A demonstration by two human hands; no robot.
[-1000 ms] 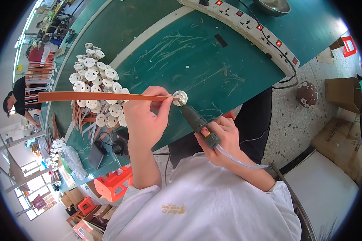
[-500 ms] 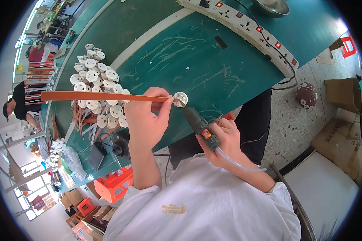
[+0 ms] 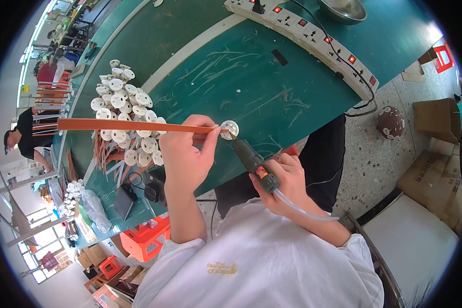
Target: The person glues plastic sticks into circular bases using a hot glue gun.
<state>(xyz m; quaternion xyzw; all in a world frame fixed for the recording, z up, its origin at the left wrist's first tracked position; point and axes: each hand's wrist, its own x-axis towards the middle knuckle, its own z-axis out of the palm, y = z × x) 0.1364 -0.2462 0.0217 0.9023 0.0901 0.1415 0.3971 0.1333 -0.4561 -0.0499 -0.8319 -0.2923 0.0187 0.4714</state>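
Note:
My left hand [image 3: 187,149] grips a long orange flat strip [image 3: 123,125] that runs out to the left and ends in a small white round disc [image 3: 229,128]. My right hand [image 3: 280,180] holds a dark pen-shaped soldering iron [image 3: 251,156] with an orange collar and a clear tube trailing from its rear. The iron's tip touches the disc at the strip's end, above the green workbench [image 3: 251,87].
A pile of several white discs on orange strips [image 3: 126,115] lies on the bench to the left. A long white power strip [image 3: 313,38] and a metal bowl [image 3: 344,10] sit at the far edge. Cardboard boxes [image 3: 436,154] stand on the floor at right. Another person [image 3: 23,136] is at far left.
Both hands and the iron stay in almost the same place; the tip remains at the disc.

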